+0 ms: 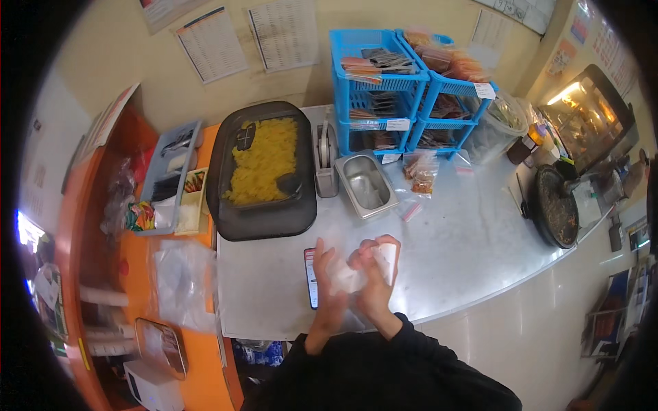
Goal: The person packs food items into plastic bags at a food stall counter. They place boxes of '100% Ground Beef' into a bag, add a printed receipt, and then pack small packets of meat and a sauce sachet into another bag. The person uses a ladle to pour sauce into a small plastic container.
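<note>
Both hands are raised over the near edge of the metal worktop. My right hand point(378, 280) grips a crumpled white tissue or paper point(349, 276), part of which shows behind its fingers. My left hand point(326, 290) is blurred, with its fingers spread along the tissue's left side; whether it grips it I cannot tell. Partly behind the left hand lies a smartphone point(311, 280) with its screen lit. Beyond the hands stands a rectangular stainless steel pan point(366, 185), with small zip bags point(421, 173) to its right.
A black tray point(262, 226) of yellow food stands at left, near an orange counter point(203, 354) with a blue organiser point(149, 198) and plastic bags point(184, 282). Blue stacked baskets point(375, 85) hold packets at the back. A dark round pan point(555, 210) sits at right.
</note>
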The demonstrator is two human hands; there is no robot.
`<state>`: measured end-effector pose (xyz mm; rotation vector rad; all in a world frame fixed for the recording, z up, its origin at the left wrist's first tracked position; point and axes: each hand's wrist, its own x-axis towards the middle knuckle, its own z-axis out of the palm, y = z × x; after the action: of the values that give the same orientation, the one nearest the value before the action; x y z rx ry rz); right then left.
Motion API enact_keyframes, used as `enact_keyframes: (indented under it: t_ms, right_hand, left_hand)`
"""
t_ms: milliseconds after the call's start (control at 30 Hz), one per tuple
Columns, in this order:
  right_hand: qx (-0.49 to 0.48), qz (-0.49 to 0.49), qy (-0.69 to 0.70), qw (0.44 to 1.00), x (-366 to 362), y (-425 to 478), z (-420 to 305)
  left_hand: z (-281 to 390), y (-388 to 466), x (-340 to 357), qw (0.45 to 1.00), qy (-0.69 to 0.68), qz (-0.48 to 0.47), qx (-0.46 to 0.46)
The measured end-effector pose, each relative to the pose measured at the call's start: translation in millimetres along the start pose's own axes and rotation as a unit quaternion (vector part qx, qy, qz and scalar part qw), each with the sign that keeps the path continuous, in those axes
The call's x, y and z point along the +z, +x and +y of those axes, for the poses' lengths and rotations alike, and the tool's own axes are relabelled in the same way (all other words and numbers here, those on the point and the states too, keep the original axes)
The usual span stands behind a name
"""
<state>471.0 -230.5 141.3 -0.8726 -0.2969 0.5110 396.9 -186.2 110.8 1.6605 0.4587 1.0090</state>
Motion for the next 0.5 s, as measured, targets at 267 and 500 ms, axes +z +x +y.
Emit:
enact_keyframes:
  t_ms: [267, 500]
  right_hand:
    - [-0.141, -0.117, -0.25, 0.951, -42.2, 10.9, 57.2]
    - [-0.074, -0.349, -0.368, 0.858, -42.5, 33.7, 45.2]
  left_hand:
    - [-38.7, -21.9, 22.6, 0.925, -0.301, 0.038, -0.23]
    - [-46.1, 17.0, 11.6, 0.92, -0.223, 0.187, -0.263]
